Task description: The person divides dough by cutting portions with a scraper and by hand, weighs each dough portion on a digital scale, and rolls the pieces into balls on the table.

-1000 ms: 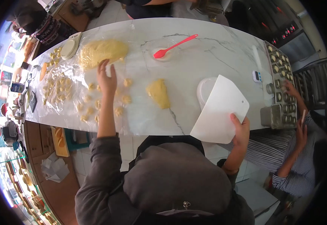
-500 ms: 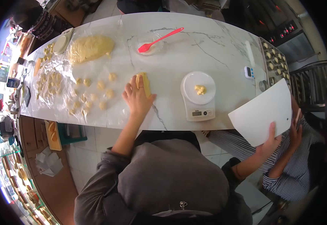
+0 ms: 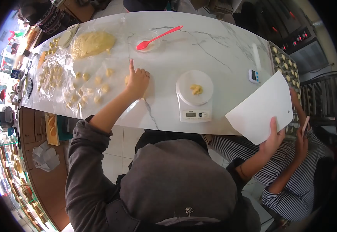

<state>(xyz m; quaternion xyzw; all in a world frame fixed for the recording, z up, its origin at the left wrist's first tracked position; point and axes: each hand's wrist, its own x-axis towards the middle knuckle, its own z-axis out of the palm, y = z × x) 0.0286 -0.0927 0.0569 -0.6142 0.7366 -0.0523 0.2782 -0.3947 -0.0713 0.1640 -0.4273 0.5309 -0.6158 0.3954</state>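
My left hand (image 3: 138, 83) is over the table left of the scale, one finger stretched out and the others curled. A piece of yellow dough (image 3: 126, 80) peeks out beside it, mostly hidden by the hand. In my right hand (image 3: 273, 141) is a large white dough scraper (image 3: 259, 110) with a small hole, raised over the table's right front edge. A lump of dough (image 3: 196, 89) rests on the white kitchen scale (image 3: 194, 115). Several small dough balls (image 3: 98, 80) lie on and under clear plastic at the left.
A large dough mass (image 3: 93, 44) sits under plastic at the back left. Behind my left hand, a red brush (image 3: 143, 45) lies across a clear bowl (image 3: 155, 43). A timer (image 3: 254, 76) and filled tray (image 3: 284, 62) are at right, near a person in stripes (image 3: 292, 189) holding a phone (image 3: 305, 125).
My left hand has gone from lying spread on the dough strip to a turned, curled pose, covering most of it. The scraper stays in my right hand. The whole view has shifted slightly.
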